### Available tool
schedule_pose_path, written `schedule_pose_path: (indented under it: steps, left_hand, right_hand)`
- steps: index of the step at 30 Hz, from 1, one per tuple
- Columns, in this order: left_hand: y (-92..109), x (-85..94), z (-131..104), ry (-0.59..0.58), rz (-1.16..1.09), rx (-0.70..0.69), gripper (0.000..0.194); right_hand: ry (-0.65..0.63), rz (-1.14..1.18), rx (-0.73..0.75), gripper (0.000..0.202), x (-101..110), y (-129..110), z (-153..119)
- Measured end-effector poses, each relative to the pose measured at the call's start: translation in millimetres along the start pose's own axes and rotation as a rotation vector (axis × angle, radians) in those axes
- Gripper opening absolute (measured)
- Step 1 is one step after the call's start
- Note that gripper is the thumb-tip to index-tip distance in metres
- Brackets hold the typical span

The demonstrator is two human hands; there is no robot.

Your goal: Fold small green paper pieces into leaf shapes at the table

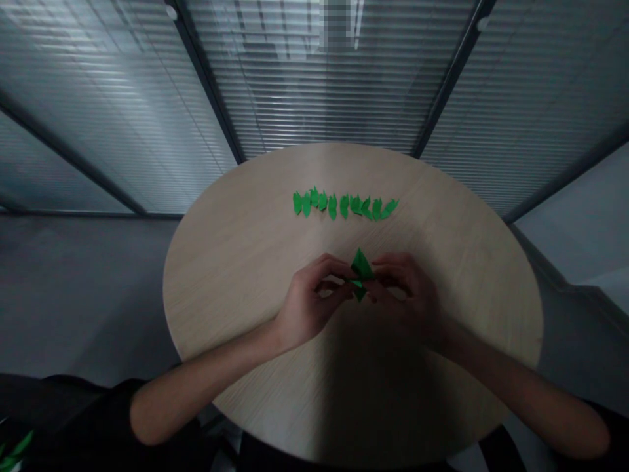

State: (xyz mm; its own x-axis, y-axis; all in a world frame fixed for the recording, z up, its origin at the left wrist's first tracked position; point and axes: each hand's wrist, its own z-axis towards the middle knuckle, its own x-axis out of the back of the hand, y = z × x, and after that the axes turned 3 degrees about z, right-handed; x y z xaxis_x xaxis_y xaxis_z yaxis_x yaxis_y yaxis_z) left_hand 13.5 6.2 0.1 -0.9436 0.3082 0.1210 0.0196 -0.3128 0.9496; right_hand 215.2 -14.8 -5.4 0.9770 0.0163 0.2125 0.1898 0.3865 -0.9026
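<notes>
Between my two hands, over the middle of the table, is a folded piece of green paper (362,265) with a pointed top and a smaller point below. My left hand (310,295) pinches its left side between thumb and fingers. On the opposite side, my right hand (405,288) grips the paper with its fingertips, partly in shadow. The fingers hide some of the folds. Beyond the hands, several small folded green paper pieces (344,206) lie in a loose row on the table.
The round wooden table (216,262) reaches to glass panels with blinds (324,98) at the back. Dark frame posts (209,85) divide the panels. Something green (18,449) shows at the lower left corner. Grey floor (88,288) lies to the left.
</notes>
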Motion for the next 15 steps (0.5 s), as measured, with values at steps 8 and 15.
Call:
schedule_pose_path:
  steps: [8,15]
  left_hand:
    - [3.3,2.0,-0.6,-0.005,0.059,-0.049,0.004]
    - [1.7,1.1,-0.6,0.010,0.036,-0.087,0.004]
  right_hand:
    - [-0.046,-0.116,0.115,0.005,2.2,-0.8,1.1]
    - [-0.030,-0.160,0.208,0.006,2.9,-4.9,6.3]
